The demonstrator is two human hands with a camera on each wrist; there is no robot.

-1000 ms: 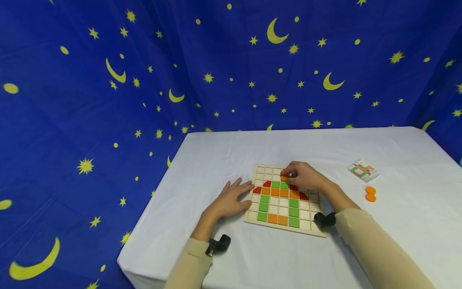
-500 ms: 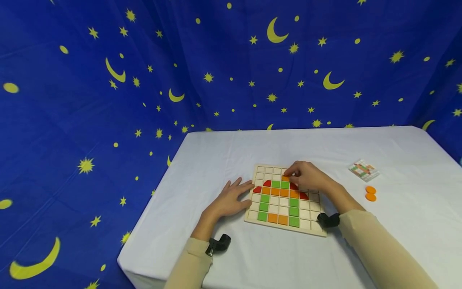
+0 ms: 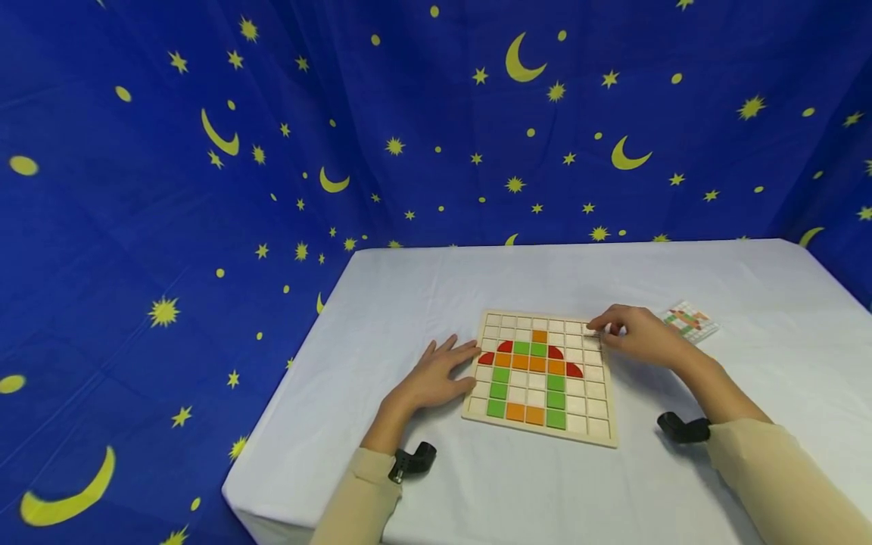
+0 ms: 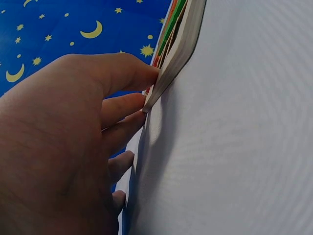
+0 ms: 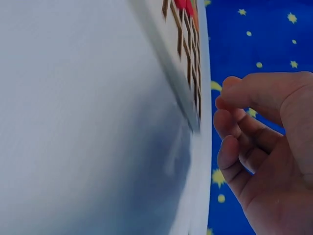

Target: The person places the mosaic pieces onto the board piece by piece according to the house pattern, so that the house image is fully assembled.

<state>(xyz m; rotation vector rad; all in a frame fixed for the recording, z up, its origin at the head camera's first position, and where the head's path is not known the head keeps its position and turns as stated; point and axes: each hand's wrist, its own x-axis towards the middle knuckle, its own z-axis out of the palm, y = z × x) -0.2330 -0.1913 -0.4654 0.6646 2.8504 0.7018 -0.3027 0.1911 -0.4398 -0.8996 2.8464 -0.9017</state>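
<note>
A square wooden grid board (image 3: 596, 409) lies on the white table, with green, orange and red tiles set in some of its cells. The topmost is a lone orange square tile (image 3: 540, 336). My left hand (image 3: 436, 376) lies spread at the board's left side; in the left wrist view its thumb (image 4: 146, 76) and fingertips touch the edge. Over the board's upper right corner is my right hand (image 3: 643, 338), fingers loosely bent and holding nothing. The right wrist view shows that hand (image 5: 274, 161) apart from the board's edge (image 5: 168, 68).
A small pattern card (image 3: 696, 321) lies right of the board, partly covered by my right hand. The orange discs seen earlier are hidden behind the right arm. A blue cloth (image 3: 436, 83) with moons and stars hangs behind the white-covered table (image 3: 409, 288).
My right hand has let go of the orange square tile, which now sits in its cell, and has moved right across the board. The left hand has stayed in place.
</note>
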